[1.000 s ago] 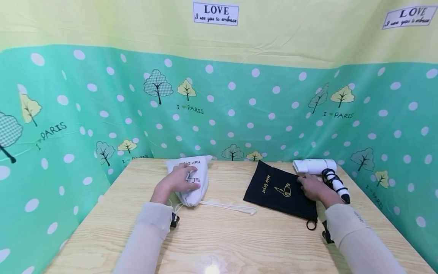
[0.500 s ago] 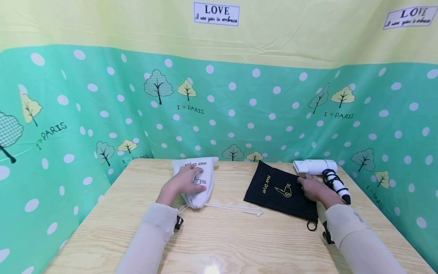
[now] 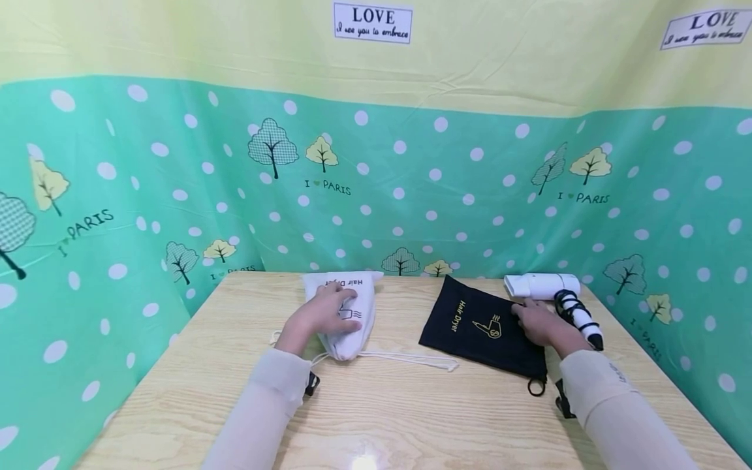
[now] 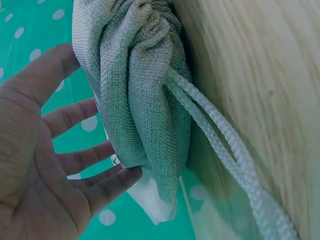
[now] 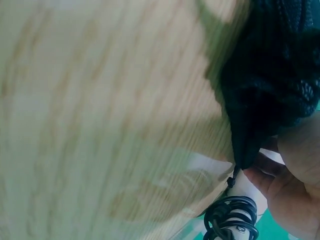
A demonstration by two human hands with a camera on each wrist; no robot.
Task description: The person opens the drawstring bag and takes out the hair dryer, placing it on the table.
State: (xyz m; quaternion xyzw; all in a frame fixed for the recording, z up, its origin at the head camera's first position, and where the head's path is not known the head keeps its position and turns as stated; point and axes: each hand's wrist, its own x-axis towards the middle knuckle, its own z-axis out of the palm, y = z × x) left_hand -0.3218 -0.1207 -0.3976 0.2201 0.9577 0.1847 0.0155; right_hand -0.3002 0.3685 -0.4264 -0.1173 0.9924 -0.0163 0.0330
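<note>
A white drawstring bag [image 3: 361,303] printed "Hair Dryer" lies at the back left of the table. My left hand [image 3: 326,312] rests on it, fingers and thumb spread apart, and their tips touch the gathered cloth [image 4: 145,85] in the left wrist view. To the right, a flat black drawstring bag [image 3: 470,323] bears gold lettering and a hair dryer drawing. My right hand [image 3: 537,322] touches its right edge; the right wrist view shows dark cloth [image 5: 270,90] beside the hand, partly hiding the fingers.
Behind my right hand lies a white hair dryer [image 3: 543,286], its black cord wound round the handle. White drawstrings [image 3: 411,359] trail right from the white bag. A black cord loop [image 3: 536,386] sits at the black bag's near corner. A polka-dot curtain [image 3: 376,183] encloses the table [image 3: 376,405].
My left hand and the white bag have slid to the right together, the drawstrings trailing along. My right hand, the black bag and the hair dryer have kept their places.
</note>
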